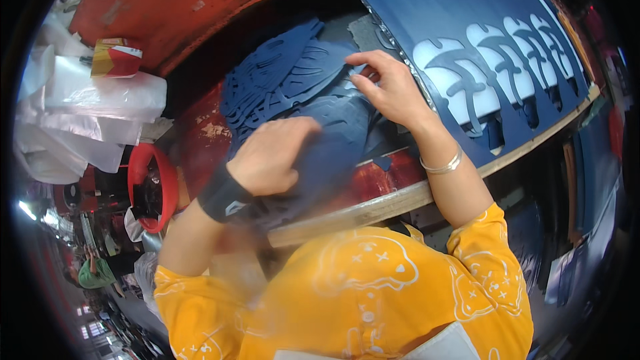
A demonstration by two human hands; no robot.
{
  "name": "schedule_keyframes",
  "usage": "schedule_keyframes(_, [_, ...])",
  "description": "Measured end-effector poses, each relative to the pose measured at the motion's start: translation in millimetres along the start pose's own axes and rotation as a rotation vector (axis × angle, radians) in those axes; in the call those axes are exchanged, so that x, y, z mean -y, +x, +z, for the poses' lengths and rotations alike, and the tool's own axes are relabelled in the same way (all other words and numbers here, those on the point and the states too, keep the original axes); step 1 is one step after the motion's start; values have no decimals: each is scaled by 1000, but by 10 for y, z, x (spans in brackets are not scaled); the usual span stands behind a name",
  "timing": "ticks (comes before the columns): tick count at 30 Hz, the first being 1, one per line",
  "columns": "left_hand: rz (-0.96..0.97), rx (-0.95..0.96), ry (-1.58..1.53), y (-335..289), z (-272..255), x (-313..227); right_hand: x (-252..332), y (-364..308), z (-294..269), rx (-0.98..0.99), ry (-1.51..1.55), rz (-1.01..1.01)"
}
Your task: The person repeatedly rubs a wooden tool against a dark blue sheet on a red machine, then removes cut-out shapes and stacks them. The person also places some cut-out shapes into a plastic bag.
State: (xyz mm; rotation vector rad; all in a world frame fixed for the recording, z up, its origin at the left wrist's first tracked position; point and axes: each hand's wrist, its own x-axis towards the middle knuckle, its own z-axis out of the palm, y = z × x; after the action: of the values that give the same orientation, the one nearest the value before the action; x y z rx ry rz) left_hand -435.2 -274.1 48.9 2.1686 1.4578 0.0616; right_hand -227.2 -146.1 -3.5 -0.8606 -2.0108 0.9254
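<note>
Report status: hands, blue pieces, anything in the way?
Left hand blurred over blue pieces, grip unclear. Right hand by them, thumb and forefinger parted. Pieces heaped, overlapping. Left hand hides some.

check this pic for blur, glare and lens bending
Head view: the fisheye bows the wooden table edge; the left hand and the blue material beside it look smeared, the right hand crisper; haze softens the yellow shirt; a lamp glares far left.
</note>
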Motion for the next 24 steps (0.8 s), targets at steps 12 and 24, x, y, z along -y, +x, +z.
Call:
schedule_keyframes(12, [82, -136, -83, -985, 50, -2, 222, -169, 480, 404, -308, -296])
schedule_keyframes(24, [398, -417, 151, -408, 279, 614, 774, -718, 705, 101, -745, -455])
